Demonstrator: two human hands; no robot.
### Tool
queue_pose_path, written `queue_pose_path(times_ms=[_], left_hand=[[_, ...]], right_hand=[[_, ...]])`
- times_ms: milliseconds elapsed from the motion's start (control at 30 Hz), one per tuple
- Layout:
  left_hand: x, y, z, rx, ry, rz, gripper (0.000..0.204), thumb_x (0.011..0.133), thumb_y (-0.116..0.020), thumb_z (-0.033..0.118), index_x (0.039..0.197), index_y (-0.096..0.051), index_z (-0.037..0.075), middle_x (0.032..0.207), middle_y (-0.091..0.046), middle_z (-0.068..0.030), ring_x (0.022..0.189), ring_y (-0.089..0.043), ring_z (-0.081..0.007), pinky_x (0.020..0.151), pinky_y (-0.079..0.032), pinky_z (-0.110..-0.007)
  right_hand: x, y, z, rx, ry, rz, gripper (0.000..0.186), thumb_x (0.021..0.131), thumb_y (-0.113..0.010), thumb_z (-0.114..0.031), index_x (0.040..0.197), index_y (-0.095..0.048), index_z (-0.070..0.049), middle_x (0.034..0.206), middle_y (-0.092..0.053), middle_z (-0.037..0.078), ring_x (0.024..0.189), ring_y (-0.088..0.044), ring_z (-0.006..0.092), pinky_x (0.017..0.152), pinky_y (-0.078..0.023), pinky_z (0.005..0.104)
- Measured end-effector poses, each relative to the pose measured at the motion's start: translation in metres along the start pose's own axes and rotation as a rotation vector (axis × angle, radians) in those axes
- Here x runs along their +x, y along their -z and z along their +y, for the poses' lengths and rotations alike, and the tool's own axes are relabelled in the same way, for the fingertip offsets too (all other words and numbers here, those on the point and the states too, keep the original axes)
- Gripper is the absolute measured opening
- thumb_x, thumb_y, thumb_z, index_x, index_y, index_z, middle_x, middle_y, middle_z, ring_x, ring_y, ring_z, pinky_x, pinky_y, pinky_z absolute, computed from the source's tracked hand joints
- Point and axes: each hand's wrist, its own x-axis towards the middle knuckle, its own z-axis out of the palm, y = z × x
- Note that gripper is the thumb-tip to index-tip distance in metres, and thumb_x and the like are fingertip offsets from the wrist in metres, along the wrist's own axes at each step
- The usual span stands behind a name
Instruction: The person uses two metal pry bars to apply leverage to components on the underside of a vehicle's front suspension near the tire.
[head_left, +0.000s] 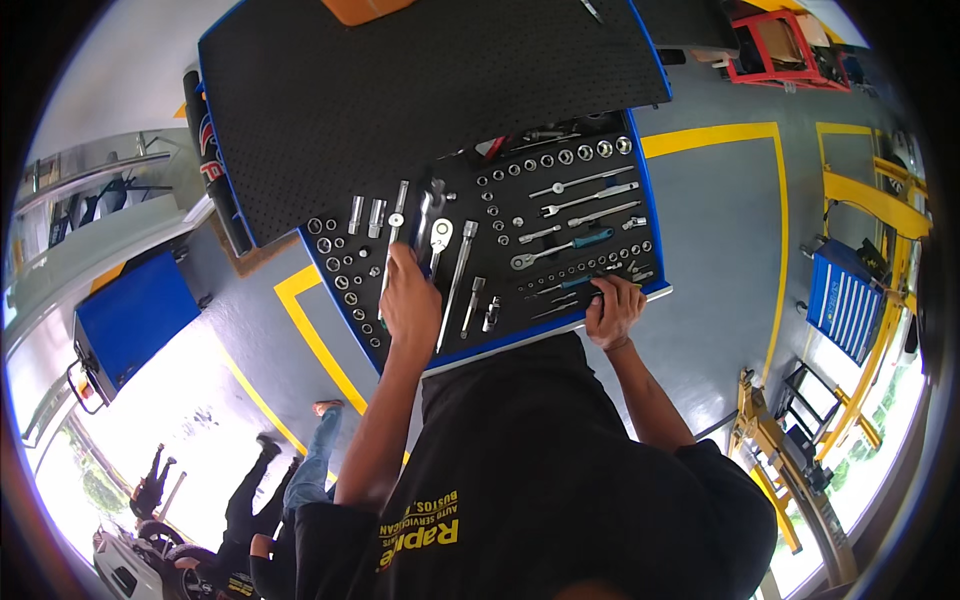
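Observation:
A tool drawer with blue sides stands open in front of me, its black foam tray holding rows of chrome sockets and handles. Over the left half, my left hand is closed around a long chrome tool, smeared by motion, so its exact kind is unclear. Beside that hand lie a ratchet and an extension bar. My right hand has its fingers curled over the drawer's front edge at the right, near a teal-handled screwdriver. Another teal-handled ratchet lies farther in.
A black ribbed mat tops the cabinet above the drawer. Blue tool cabinets stand left and right. A yellow lifting frame is at right, a red frame at far right. People and a motorcycle are at lower left.

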Motion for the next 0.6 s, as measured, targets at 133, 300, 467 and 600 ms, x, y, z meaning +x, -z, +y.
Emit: queue_pose_path(times_ms=[133,300,467,600], left_hand=[[0.009,0.014,0.024,-0.072,-0.075,0.108,0.037,0.092,-0.061,0.006,0.123,-0.043,0.012,0.113,-0.068,-0.0259,0.099,-0.067,-0.0484,0.08,-0.051,-0.056],[-0.084,0.085,0.024,-0.12,-0.261,0.289,0.023,0.102,-0.062,0.021,0.116,-0.063,0.002,0.092,-0.072,-0.0201,0.082,-0.07,-0.0361,0.077,-0.053,-0.046],[-0.184,0.148,0.06,-0.573,-0.586,0.28,0.025,0.106,-0.057,0.027,0.109,-0.053,0.003,0.09,-0.054,-0.0083,0.082,-0.054,-0.015,0.077,-0.047,-0.031],[-0.217,0.132,0.109,-0.745,-0.952,0.074,0.015,0.106,-0.054,0.016,0.105,-0.057,0.001,0.091,-0.06,-0.0125,0.077,-0.062,-0.0229,0.076,-0.052,-0.035]], right_hand=[[0.052,-0.038,0.012,-0.027,0.07,0.129,0.034,0.08,-0.061,-0.022,0.111,-0.073,-0.018,0.112,-0.065,0.007,0.104,-0.058,0.029,0.093,-0.037,0.0457],[0.045,-0.002,0.0,0.067,0.082,0.223,0.039,0.074,-0.068,-0.018,0.113,-0.073,-0.017,0.122,-0.06,0.01,0.108,-0.057,0.0314,0.093,-0.04,0.0491],[0.088,0.01,-0.019,0.346,-0.022,0.129,0.039,0.087,-0.069,-0.016,0.125,-0.065,-0.01,0.132,-0.057,0.017,0.12,-0.055,0.0368,0.102,-0.047,0.0472],[0.055,0.131,-0.069,0.958,0.029,-0.01,0.031,0.101,-0.062,-0.025,0.126,-0.062,-0.007,0.128,-0.061,0.017,0.122,-0.056,0.0355,0.105,-0.045,0.0461]])
